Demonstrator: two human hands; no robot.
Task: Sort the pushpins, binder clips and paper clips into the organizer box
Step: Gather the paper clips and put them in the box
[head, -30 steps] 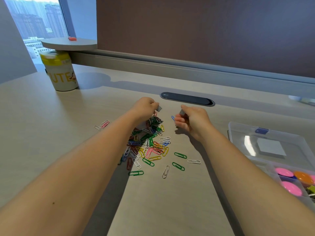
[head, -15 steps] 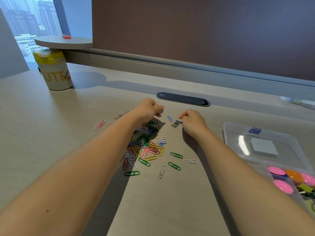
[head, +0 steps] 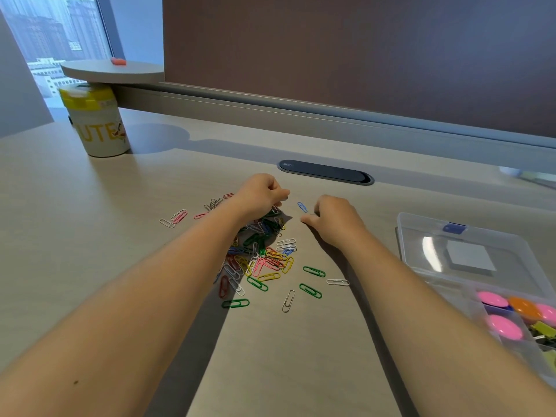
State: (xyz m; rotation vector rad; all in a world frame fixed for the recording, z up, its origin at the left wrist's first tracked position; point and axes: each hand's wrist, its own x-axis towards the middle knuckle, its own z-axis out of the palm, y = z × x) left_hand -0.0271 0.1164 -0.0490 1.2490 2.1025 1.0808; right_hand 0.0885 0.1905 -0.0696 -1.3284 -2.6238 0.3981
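A heap of coloured paper clips (head: 264, 260) lies mid-desk, with strays such as a green one (head: 235, 303) and a white one (head: 337, 282). My left hand (head: 261, 195) is curled into a fist at the heap's far end, its fingertips pinching at the top clips. A lone blue paper clip (head: 301, 206) lies between my hands. My right hand (head: 334, 219) rests on the desk, fingers curled down over small grey clips that are now hidden. The clear organizer box (head: 445, 291) stands open at the right, holding round pink and orange pushpins (head: 493, 299) and yellow-green binder clips (head: 541, 329).
The box's open lid (head: 421, 227) lies flat behind its compartments. A white tub with a yellow lid (head: 99, 127) stands far left under a round shelf (head: 111, 72). A dark oval cable port (head: 326, 172) sits beyond my hands. More paper clips (head: 177, 218) are scattered left.
My right hand set small grey clips down on the desk, then moved over them and curled down. My left hand lowered slightly toward the heap's far end.
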